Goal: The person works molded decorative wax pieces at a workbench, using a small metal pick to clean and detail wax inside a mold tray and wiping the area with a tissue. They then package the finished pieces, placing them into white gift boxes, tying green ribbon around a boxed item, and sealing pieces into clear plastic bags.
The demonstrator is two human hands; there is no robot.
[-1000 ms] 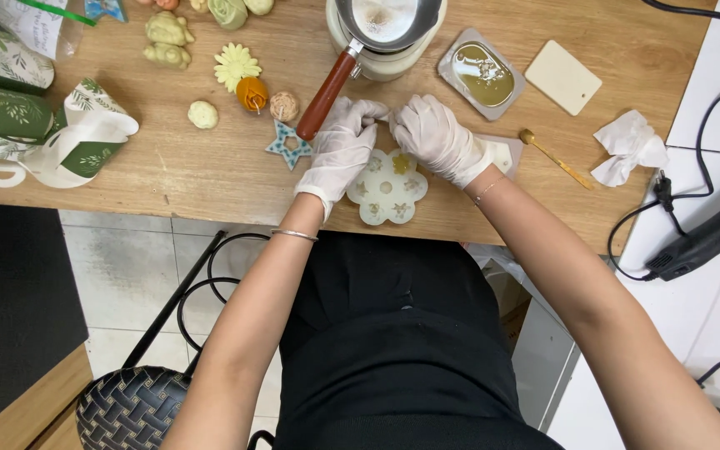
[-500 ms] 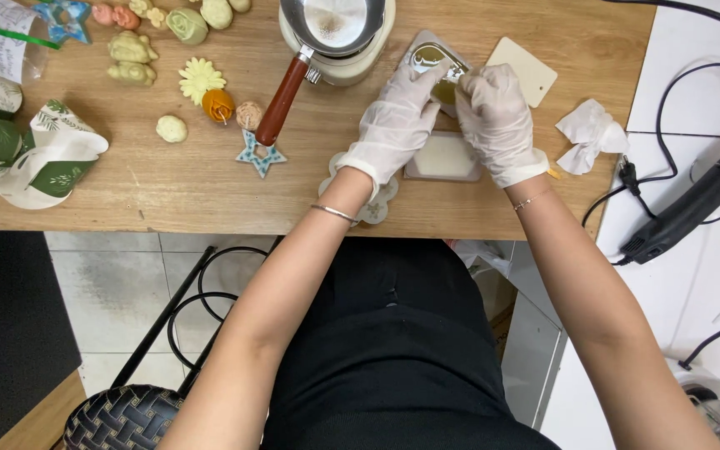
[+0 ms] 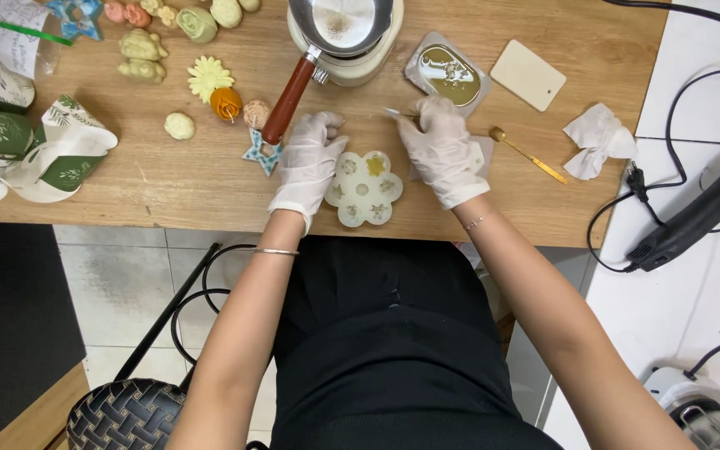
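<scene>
A white flower-shaped silicone mould (image 3: 364,188) with several small cavities lies on the wooden table (image 3: 168,179) near its front edge. My left hand (image 3: 310,162), in a white glove, rests beside the mould's left edge, fingers loosely curled and holding nothing that I can see. My right hand (image 3: 442,148), also gloved, is just right of the mould and pinches a thin pale stick (image 3: 397,113) that points left. Behind my right hand sits a grey oval mould (image 3: 449,75) with olive-coloured wax in it.
A metal melting pot (image 3: 342,23) with a red-brown handle (image 3: 288,98) stands on a white warmer. Small wax figures (image 3: 208,77), a star shape (image 3: 260,150), patterned gift boxes (image 3: 60,154), a gold spoon (image 3: 527,155), a crumpled tissue (image 3: 597,138) and a black heat gun (image 3: 697,217) lie around.
Both hands have drawn back from the grey oval mould to the flower mould, which is uncovered again. My right hand now holds a thin stick.
</scene>
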